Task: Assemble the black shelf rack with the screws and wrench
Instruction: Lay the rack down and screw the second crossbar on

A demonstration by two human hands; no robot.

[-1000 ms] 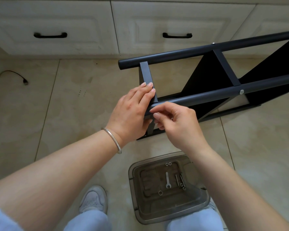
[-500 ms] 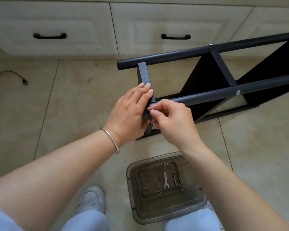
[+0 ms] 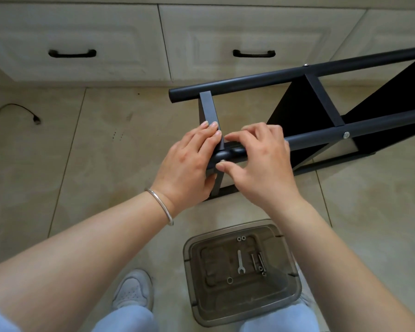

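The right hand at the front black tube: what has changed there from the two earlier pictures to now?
The right hand let go its pinch at the tube and spread its fingers; a small screw now shows by the thumb. The left hand holds the crossbar as before. The wrench lies in the tray untouched.

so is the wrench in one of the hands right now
No, the wrench lies in the clear plastic bin on the floor, while the left hand and right hand are up at the rack.
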